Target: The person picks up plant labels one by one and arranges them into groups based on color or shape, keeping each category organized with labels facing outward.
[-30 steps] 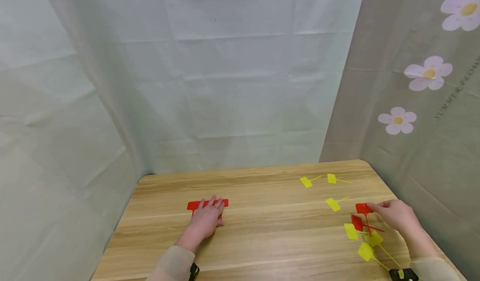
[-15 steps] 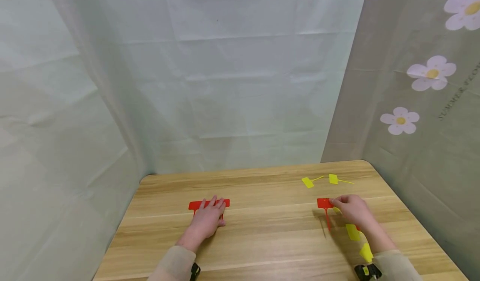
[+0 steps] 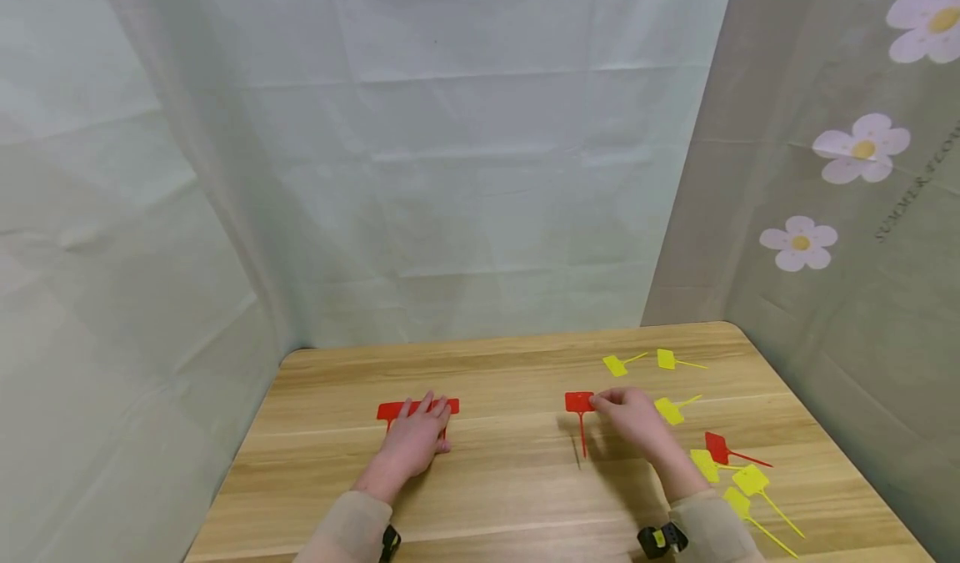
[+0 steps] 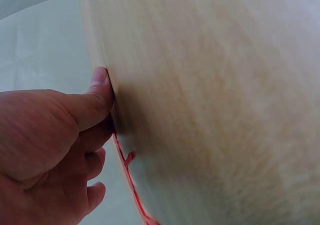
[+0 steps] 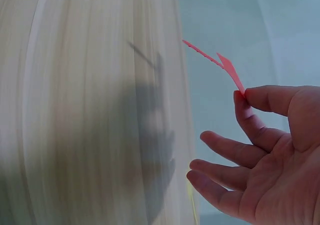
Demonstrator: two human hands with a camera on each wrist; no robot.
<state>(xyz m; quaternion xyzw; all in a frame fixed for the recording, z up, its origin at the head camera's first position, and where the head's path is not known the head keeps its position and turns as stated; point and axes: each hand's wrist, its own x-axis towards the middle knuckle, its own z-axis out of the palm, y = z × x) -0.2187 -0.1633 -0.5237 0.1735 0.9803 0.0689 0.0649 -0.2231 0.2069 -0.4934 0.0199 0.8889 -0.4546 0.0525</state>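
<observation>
A person's right hand (image 3: 630,417) pinches a red tag (image 3: 579,403) just above the wooden tabletop (image 3: 510,471), seemingly mid-carry toward the red tags (image 3: 415,409) pressed under the flat, straight-fingered left hand (image 3: 414,442), so the next move likely calls for laying it alongside them.

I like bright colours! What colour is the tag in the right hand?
Red. The tag pinched by the right hand shows best in the head view.

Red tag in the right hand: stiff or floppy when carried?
The red tag looks thin and flat, so probably very light. The right hand pinches only its head, and the narrow tail hangs fairly straight: likely springy plastic, not limp. Probably won't roll.
</observation>
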